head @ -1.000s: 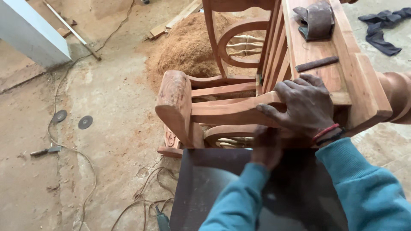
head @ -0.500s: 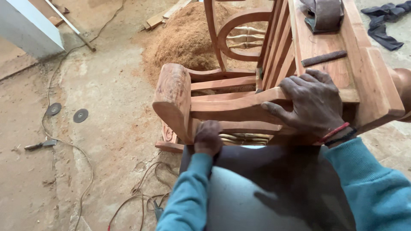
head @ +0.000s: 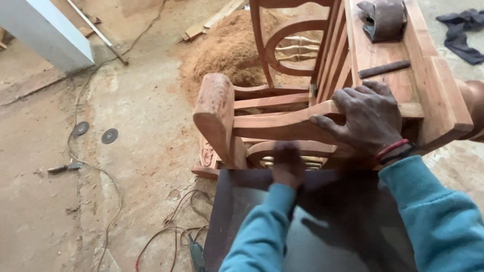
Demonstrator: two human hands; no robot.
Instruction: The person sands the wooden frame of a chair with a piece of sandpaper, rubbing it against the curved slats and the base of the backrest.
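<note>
We steady the wooden chair frame (head: 282, 126) with our right hand (head: 370, 118) closed over its curved rail, while our blurred left hand (head: 287, 163), its grip unclear, apparently rubs the lower rail.

Chair frame (head: 282, 126): reddish-brown bare wood. Sleeves (head: 262, 226): teal. Wristbands (head: 393, 150): red and black. Panel (head: 322, 226): dark grey-brown. Sawdust (head: 227, 50): orange-brown. Floor (head: 126, 126): grey concrete, dusted tan. Cloth (head: 461, 35): dark navy. Discs (head: 109, 135): grey. Cables (head: 171, 231): red, white.

Right hand (head: 370, 118) grips wooden chair arm (head: 282, 126); left hand (head: 287, 163) blurred.
</note>
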